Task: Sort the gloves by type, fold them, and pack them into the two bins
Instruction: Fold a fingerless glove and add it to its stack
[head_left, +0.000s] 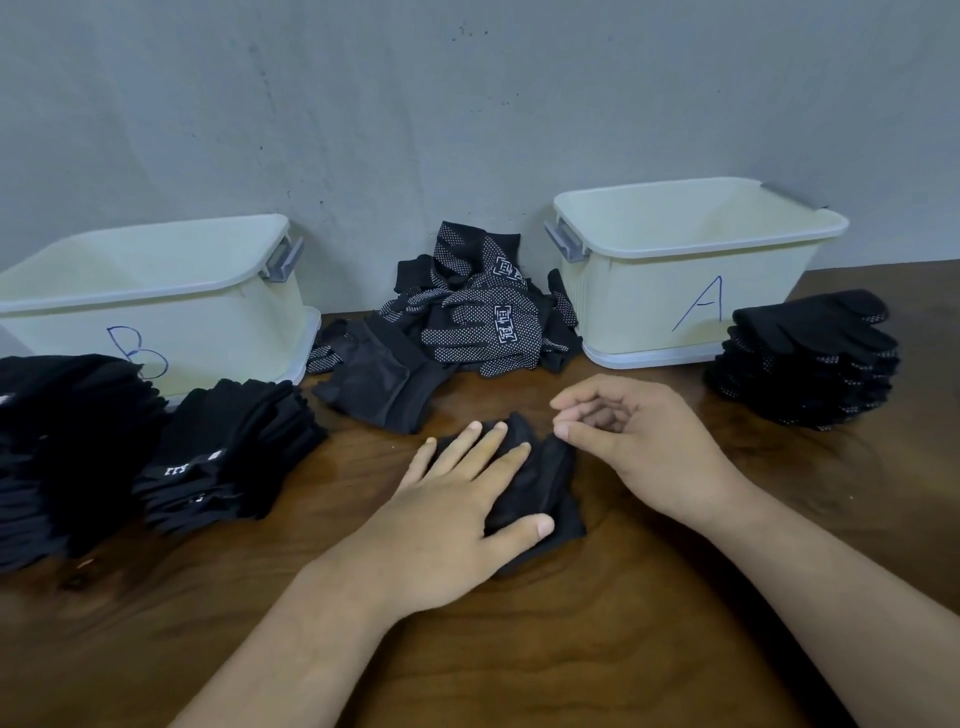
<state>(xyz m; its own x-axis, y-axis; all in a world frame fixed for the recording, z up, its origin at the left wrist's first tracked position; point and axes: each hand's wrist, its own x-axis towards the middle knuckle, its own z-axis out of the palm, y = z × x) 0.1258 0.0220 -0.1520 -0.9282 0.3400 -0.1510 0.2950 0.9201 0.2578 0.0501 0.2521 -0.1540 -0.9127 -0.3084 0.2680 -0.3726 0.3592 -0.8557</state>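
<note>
Soft black knit glove (551, 480), folded square

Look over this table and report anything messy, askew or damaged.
Only the heap of gloves between bin B and bin A looks untidy: tangled, unfolded, slumped against the wall. The folded stacks beside the bins lean slightly. Nothing looks spilled or damaged.
</note>
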